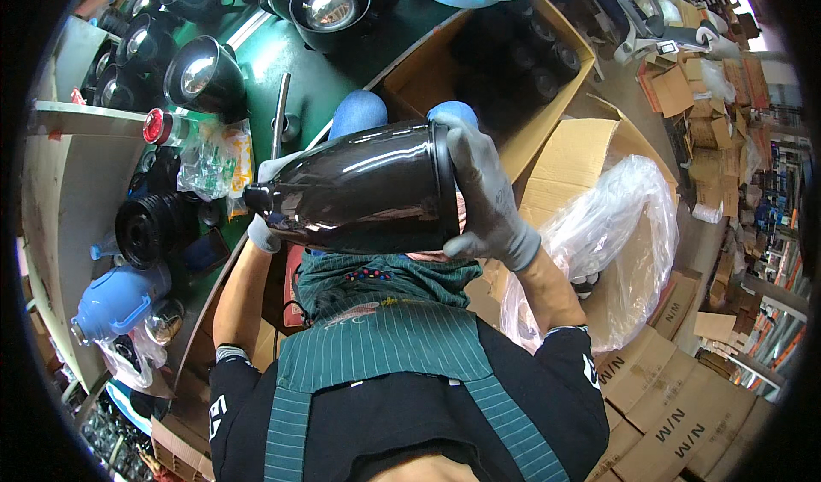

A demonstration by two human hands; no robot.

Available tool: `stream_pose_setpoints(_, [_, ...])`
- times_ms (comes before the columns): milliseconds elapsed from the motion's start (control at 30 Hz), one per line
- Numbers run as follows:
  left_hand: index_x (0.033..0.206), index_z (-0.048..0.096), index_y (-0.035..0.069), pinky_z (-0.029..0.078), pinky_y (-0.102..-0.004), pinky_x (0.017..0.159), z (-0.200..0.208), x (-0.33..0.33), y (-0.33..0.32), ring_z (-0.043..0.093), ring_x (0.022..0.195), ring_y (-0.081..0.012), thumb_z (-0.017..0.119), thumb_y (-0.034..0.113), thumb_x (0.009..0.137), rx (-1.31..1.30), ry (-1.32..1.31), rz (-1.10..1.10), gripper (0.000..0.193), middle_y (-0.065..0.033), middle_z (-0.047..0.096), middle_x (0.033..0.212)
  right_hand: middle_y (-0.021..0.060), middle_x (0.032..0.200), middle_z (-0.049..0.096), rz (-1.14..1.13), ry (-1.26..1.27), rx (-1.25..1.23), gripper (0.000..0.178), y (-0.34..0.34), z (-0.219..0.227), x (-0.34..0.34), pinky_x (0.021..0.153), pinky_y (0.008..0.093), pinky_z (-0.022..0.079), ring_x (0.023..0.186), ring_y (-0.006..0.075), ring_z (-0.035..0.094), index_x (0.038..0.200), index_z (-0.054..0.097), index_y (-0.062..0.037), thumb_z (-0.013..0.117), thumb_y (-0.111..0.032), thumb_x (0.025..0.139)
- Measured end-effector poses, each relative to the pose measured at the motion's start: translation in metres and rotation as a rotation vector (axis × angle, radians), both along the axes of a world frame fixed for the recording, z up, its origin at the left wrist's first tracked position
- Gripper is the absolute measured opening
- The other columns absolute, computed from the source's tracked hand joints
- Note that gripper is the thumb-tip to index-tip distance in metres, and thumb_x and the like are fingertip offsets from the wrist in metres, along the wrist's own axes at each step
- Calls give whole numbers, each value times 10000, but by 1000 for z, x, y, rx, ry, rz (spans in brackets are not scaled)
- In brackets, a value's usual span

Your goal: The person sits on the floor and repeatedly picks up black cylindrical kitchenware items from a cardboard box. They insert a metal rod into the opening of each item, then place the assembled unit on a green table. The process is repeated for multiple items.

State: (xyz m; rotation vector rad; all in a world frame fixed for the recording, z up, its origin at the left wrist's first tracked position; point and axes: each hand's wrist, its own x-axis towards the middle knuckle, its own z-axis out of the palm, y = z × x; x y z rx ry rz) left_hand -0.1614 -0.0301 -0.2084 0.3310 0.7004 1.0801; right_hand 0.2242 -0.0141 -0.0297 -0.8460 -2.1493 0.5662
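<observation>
A large, glossy black jug body [368, 193] lies sideways across my lap, held between both hands. Its narrow, knobbed end points left and its wide, rimmed end points right. My left hand [264, 232], in a grey glove, is closed round the narrow end, with part of the hand hidden behind it. At the wide end, my right hand [486, 193], also gloved in grey, grips the rim with the fingers on the far side and the thumb on the near side. Inside the jug body cannot be seen.
Several black vessels with shiny silver insides [330, 10] stand on the green table [265, 50]. A metal rod [281, 110] rises from it. Left are black discs [144, 232] and a blue bottle [120, 302]. Right, an open carton [564, 170] holds clear plastic [620, 225]; another carton [577, 33] holds black pieces.
</observation>
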Motion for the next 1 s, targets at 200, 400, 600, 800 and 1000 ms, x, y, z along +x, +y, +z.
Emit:
stream_pose_setpoints(200, [1139, 799, 24, 616, -408, 862, 179, 59, 28, 785, 925, -318, 806, 247, 766, 1283, 1553, 74, 435, -130, 803, 1004, 231, 1483, 619, -170, 338, -665, 711, -21, -46, -8, 1184, 389, 429, 1323, 345, 623, 1594, 470, 12, 387, -549, 1165])
stream_pose_setpoints(400, [1164, 800, 37, 606, -394, 882, 163, 51, 36, 783, 947, -328, 721, 166, 854, 1162, 1433, -26, 345, -154, 795, 1038, 183, 1527, 611, -328, 314, -1175, 1033, -27, -27, -5, 1240, 385, 396, 1410, 269, 577, 1607, 460, 60, 180, -791, 1093])
stream_pose_setpoints(600, [1472, 627, 6, 584, -455, 1068, -34, -24, 1, 705, 1202, -278, 551, 321, 1137, 164, 80, -192, 466, -159, 703, 1405, 319, 1626, 441, -68, -78, 119, 1196, -12, -9, 2, 1149, 548, 463, 1386, 519, 552, 1706, 329, -61, 610, -873, 875])
stream_pose_setpoints(800, [1446, 636, 26, 579, -478, 1048, 61, 19, -2, 713, 1189, -323, 568, 467, 1055, 244, 100, -187, 593, -174, 713, 1357, 330, 1550, 503, -149, 140, -213, 872, -20, 0, -12, 1173, 522, 444, 1379, 518, 558, 1653, 393, -28, 517, -650, 1055])
stream_pose_setpoints(1000, [1221, 789, 33, 596, -410, 932, 176, 60, 29, 781, 983, -364, 728, 258, 832, 1395, 1643, -217, 453, -187, 801, 1084, 149, 1493, 629, -277, 439, -1099, 708, -39, -70, -5, 1195, 355, 425, 1350, 273, 601, 1556, 539, -12, 337, -568, 1166])
